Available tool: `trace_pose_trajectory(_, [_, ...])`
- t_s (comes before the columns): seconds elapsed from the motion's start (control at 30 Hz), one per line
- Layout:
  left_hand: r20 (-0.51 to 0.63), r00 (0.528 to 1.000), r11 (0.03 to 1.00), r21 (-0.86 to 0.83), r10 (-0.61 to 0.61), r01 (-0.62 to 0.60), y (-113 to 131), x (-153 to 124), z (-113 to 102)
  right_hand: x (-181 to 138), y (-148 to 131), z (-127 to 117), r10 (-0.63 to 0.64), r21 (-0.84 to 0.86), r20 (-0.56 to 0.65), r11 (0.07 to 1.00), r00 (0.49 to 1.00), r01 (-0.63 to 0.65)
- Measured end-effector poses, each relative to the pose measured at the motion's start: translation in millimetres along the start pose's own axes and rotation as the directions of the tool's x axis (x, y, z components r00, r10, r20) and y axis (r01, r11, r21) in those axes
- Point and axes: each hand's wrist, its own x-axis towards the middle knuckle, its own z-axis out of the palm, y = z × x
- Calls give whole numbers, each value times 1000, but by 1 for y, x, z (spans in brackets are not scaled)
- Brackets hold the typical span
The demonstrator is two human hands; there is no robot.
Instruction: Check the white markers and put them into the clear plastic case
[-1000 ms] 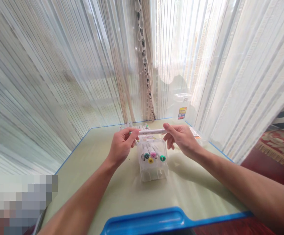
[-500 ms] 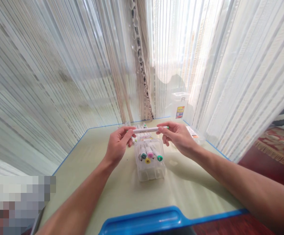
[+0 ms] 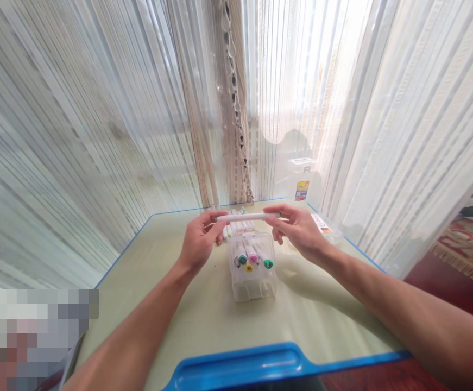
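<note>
You hold a marker [image 3: 247, 217] level, your left hand [image 3: 196, 240] and right hand [image 3: 299, 228] each with its grip clamped on it near one end, off the worktop [image 3: 203, 326], near the box [image 3: 254, 291] holding other markers [image 3: 253, 258].

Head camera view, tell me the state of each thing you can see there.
Held marker: nearly level, raised, green at both ends.
Left hand: pinching one end.
Right hand: pinching the other.
Clear box: upright, partly filled.
Boxed markers: lying together, colored ends facing the camera.
Farther markers: grouped beyond the box, partly hidden.
Labelled clear case: upright; open or shut unclear.
Curtain: hanging.
</note>
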Motion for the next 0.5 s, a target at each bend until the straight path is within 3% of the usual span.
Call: trace_pose_trajectory(0.5, [7,1000,1000,23,-21,21,3,-1,3,5,5,-8,133,40,-12,990,991,-132])
